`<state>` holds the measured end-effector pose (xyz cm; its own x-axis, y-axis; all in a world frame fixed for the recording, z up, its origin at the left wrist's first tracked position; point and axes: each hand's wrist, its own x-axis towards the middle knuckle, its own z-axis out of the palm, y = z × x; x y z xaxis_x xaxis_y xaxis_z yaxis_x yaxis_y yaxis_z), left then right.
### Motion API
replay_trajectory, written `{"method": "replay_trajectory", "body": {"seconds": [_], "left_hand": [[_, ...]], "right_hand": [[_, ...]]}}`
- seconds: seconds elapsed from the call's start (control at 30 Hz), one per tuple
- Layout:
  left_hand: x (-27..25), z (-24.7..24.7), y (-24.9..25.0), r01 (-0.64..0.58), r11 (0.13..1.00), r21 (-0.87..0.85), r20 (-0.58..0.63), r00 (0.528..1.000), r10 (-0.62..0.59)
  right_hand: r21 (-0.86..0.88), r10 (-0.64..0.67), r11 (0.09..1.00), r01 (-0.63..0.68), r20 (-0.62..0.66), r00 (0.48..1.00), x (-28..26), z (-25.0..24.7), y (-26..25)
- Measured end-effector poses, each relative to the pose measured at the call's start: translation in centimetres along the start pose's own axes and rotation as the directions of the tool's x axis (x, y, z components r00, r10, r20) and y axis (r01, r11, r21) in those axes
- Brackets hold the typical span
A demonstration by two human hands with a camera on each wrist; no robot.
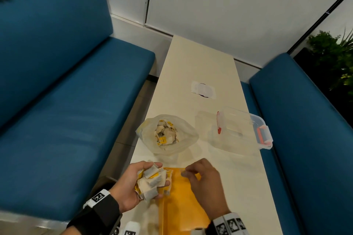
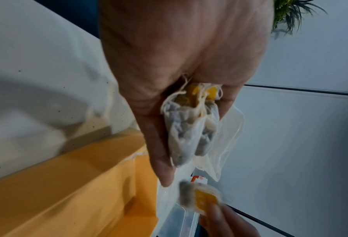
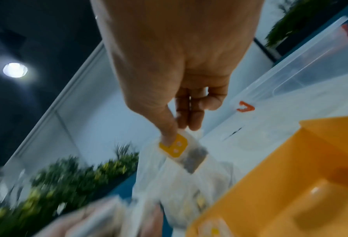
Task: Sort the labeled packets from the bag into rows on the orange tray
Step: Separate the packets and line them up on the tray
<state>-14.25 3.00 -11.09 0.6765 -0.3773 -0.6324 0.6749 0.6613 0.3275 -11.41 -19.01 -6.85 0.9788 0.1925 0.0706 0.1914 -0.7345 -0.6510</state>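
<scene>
My left hand (image 1: 133,181) cups a bunch of tea packets (image 1: 152,182) with yellow labels, held palm up at the orange tray's (image 1: 183,202) left edge. The bunch (image 2: 189,128) fills the curled fingers in the left wrist view. My right hand (image 1: 202,179) hovers over the tray's far end and pinches one single packet (image 3: 181,150) by its yellow label between thumb and fingers; that single packet (image 2: 199,200) also shows blurred in the left wrist view. The clear plastic bag (image 1: 168,135) with more packets lies open beyond the tray.
A clear lidded box with orange clips (image 1: 242,129) sits at the right of the narrow white table (image 1: 200,66). A white paper patch (image 1: 203,89) lies farther back. Blue benches (image 1: 66,91) flank the table on both sides.
</scene>
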Motion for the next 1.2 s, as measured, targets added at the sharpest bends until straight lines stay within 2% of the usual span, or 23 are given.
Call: {"method": "replay_trajectory", "body": {"seconds": [0.07,0.17,0.33,0.5,0.77,0.97,1.07,1.2], "left_hand": [[-0.1,-0.2,0.1,-0.006,1.000,-0.007,0.000,1.000,0.006],[-0.2,-0.5,-0.1,-0.013,1.000,-0.013,-0.001,1.000,0.013],[-0.2,-0.5,-0.4,-0.003,1.000,-0.012,0.007,1.000,0.003],[-0.1,-0.4,-0.5,-0.006,1.000,-0.021,0.006,1.000,0.006],[0.1,-0.9,-0.3,-0.034,0.999,-0.042,-0.020,0.999,0.033],[0.5,-0.7,-0.5,-0.022,0.999,-0.046,0.006,1.000,0.022],[0.9,-0.3,-0.8,-0.011,0.999,-0.044,0.007,1.000,0.011],[1.3,-0.2,-1.1,-0.001,1.000,-0.023,0.008,1.000,0.002]], "right_hand": [[0.139,0.024,0.990,-0.018,-0.044,0.999,0.5,-1.7,0.3],[0.276,0.086,0.955,-0.107,0.088,0.992,0.5,-2.5,1.4],[0.367,0.131,0.914,-0.176,0.145,0.981,0.6,-2.3,2.9],[0.336,0.192,0.902,-0.270,0.247,0.950,0.5,-1.7,2.9],[0.292,0.346,0.810,-0.509,0.463,0.816,-0.8,1.4,4.2],[0.183,0.371,0.806,-0.563,0.584,0.722,-1.3,3.9,4.2],[0.160,0.388,0.804,-0.573,0.589,0.709,-1.0,5.3,3.8],[0.137,0.416,0.814,-0.565,0.540,0.731,-0.6,6.8,3.5]]}}
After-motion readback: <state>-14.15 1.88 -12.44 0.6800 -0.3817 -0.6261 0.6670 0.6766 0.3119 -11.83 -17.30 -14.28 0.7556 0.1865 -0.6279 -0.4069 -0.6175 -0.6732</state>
